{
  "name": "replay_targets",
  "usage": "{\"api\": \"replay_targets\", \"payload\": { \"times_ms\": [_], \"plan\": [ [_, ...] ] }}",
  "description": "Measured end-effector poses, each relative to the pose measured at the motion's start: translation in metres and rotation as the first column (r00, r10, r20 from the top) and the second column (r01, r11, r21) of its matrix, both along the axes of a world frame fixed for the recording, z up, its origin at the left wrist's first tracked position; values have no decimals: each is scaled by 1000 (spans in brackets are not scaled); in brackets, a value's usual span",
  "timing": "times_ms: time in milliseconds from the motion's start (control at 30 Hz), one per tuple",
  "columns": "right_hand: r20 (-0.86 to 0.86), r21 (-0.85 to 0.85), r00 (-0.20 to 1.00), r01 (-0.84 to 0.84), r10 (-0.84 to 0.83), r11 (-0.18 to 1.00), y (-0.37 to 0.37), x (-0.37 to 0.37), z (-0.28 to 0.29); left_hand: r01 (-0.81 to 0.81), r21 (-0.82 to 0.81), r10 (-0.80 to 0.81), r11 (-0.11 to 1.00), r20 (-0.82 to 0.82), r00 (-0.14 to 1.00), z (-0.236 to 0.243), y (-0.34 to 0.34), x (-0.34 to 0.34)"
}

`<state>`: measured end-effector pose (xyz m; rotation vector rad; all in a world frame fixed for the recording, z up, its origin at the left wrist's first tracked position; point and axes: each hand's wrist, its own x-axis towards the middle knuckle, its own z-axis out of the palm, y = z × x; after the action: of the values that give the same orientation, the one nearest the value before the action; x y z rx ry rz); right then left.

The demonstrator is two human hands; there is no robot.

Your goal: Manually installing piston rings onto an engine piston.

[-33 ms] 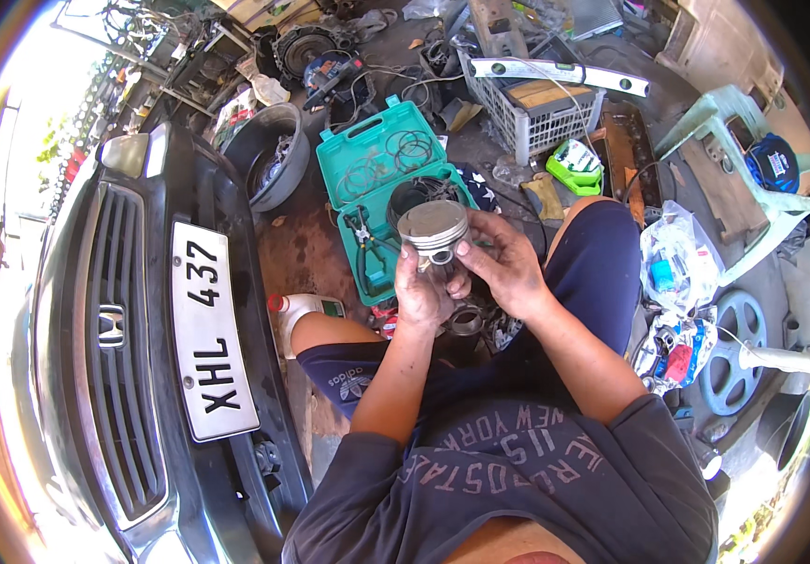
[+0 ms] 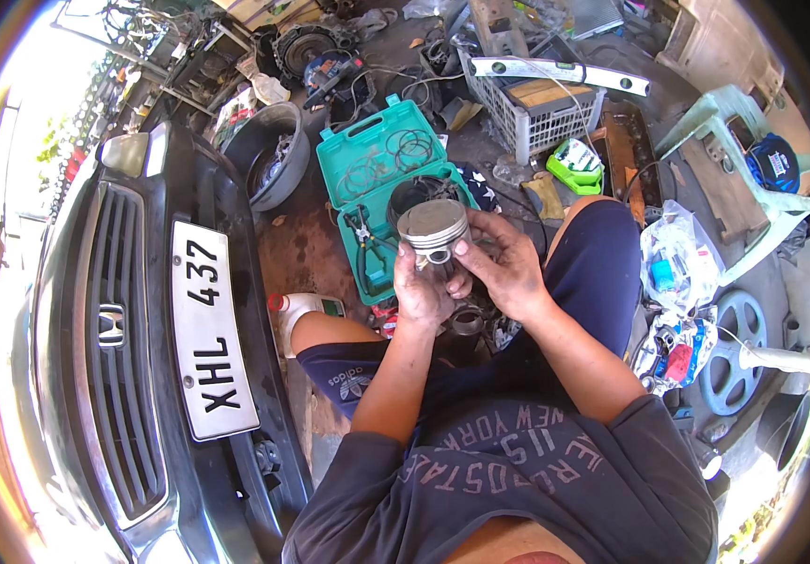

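Note:
A grey metal engine piston (image 2: 433, 224) is held up between my two hands, its flat round crown tilted upward and its ring grooves showing around the side. My left hand (image 2: 424, 293) is closed on its lower left part, thumb against the skirt. From the right, my right hand (image 2: 506, 268) grips it with the thumb near the pin bore and the fingers behind the rim. Both hands are smudged dark. The piston's underside is mostly hidden by my fingers. Just beyond it lies an open teal tool case (image 2: 377, 174) with black-handled pliers (image 2: 363, 240) and coiled wire inside.
A black car bumper with grille (image 2: 123, 348) stands along my left. Farther off are a grey tub (image 2: 284, 179), a grey plastic crate (image 2: 536, 132) and a spirit level (image 2: 560, 72). To my right are a pale green chair (image 2: 743, 122), plastic bags (image 2: 673, 249) and a blue wheel (image 2: 734, 352).

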<state>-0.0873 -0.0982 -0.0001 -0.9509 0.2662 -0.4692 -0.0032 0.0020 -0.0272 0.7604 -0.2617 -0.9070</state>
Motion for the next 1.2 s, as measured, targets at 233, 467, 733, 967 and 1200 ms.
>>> {"api": "replay_targets", "payload": {
  "times_ms": [233,467,733,967,1200],
  "plan": [
    [-18,-76,982,187,-189,979,15,10,5,-153,-132,124,979,-206,971,-10,-2,-3],
    [53,-543,932,328,-358,773,18,7,4,-90,-275,76,957,-63,995,-19,-3,6],
    [181,-601,911,401,-371,691,18,5,3,-55,-410,-65,910,-273,960,-11,-6,6],
    [169,-448,906,421,-388,789,22,13,5,-191,-307,71,932,-361,930,-12,-4,2],
    [127,-509,946,321,-299,799,10,-2,4,-434,113,448,894,-180,876,4,-11,-3]
  ]
}}
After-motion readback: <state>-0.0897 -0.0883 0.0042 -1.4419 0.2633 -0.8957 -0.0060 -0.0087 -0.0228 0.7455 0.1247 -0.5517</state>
